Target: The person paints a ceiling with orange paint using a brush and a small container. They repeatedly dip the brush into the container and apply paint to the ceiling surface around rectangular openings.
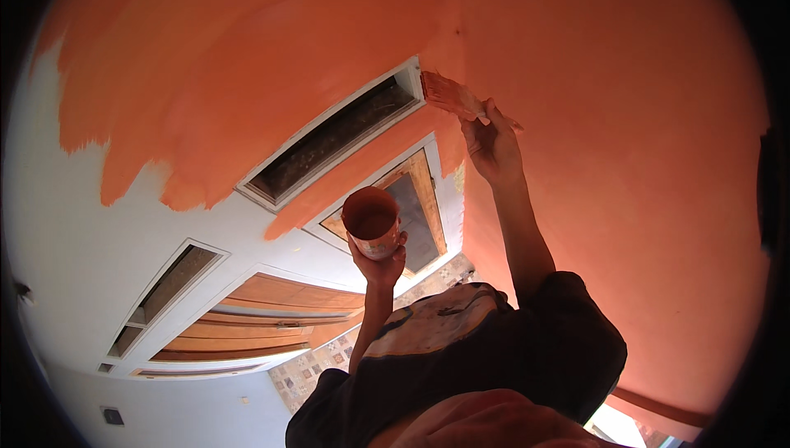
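Observation:
My right hand (pixel 490 145) grips a wide paintbrush (pixel 448 96) by its handle, the orange-coated bristles at the upper right corner of a white-framed rectangular vent opening (pixel 329 137), near the inside corner of two walls. Lower in the middle, my left hand (pixel 377 263) holds an orange-stained paint pot (pixel 370 222) with a dark orange inside. The wall (pixel 206 53) round the vent is coated in uneven orange strokes, with white wall showing to the left and below.
Below are a wood-framed window (pixel 428 201), a second vent opening (pixel 169 287), a wooden door (pixel 255 296) and a patterned tiled floor (pixel 313 378). An orange side wall (pixel 625 160) runs along the right. A small dark wall fitting (pixel 112 416) is at lower left.

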The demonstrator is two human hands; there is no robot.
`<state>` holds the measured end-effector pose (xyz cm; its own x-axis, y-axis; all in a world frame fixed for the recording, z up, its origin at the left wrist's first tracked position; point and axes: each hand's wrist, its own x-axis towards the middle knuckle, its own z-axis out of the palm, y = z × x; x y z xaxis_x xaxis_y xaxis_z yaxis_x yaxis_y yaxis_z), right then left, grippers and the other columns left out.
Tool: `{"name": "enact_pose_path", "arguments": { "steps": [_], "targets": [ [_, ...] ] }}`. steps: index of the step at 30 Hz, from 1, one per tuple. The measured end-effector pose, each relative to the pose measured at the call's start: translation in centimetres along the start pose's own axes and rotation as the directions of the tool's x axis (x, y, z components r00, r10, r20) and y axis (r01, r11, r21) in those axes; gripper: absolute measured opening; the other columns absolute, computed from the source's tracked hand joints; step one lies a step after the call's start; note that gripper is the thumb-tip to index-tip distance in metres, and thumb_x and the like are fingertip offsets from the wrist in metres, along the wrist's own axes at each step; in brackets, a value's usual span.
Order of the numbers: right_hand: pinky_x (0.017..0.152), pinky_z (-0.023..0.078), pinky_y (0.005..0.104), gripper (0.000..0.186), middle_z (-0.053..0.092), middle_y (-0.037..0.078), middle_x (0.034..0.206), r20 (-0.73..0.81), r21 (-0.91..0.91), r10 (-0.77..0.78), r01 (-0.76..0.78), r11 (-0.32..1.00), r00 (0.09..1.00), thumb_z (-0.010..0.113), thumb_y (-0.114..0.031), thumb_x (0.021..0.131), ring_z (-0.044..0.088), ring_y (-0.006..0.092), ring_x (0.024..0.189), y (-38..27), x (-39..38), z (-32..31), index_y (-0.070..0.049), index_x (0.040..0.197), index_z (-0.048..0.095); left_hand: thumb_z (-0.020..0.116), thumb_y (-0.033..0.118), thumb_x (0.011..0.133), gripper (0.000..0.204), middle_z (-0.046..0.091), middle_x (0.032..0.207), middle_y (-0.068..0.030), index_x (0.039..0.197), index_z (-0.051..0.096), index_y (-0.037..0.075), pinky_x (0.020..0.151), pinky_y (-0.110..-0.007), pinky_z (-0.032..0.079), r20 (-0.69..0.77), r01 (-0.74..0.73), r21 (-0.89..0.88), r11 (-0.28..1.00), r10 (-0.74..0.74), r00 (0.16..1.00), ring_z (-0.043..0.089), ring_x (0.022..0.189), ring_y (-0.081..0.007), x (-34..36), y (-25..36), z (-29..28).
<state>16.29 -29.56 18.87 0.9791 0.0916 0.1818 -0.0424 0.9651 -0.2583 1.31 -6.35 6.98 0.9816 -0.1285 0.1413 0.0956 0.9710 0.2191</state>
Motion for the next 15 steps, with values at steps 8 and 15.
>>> {"name": "enact_pose_path", "arguments": {
  "steps": [8,15],
  "targets": [
    [0.103,0.056,0.0342,0.016,0.059,0.014,0.119,0.049,0.019,-0.319,0.318,0.948,0.947,0.06,-0.011,0.101,0.059,0.0243,0.119,-3.6,9.0,5.8,0.003,0.107,0.058,0.044,0.063,0.096,0.072,0.059,0.122,-0.0187,0.142,0.044,0.008,0.05,-0.029,0.053,-0.019,-0.014,-0.024,1.0,0.013,1.0,0.06,0.084,-0.0306,-0.2,0.7,-0.6],
    [0.099,0.058,0.0437,0.021,0.061,0.016,0.117,0.069,0.032,-0.498,0.497,0.867,0.864,0.061,-0.005,0.096,0.064,0.0293,0.111,-4.2,19.8,12.0,0.002,0.114,0.053,0.048,0.06,0.096,0.067,0.056,0.13,-0.0222,0.142,0.046,0.012,0.056,-0.027,0.05,0.049,-0.008,-0.033,0.999,0.01,0.999,0.056,0.091,-0.0289,-0.1,1.9,-1.7]
  ]
}}
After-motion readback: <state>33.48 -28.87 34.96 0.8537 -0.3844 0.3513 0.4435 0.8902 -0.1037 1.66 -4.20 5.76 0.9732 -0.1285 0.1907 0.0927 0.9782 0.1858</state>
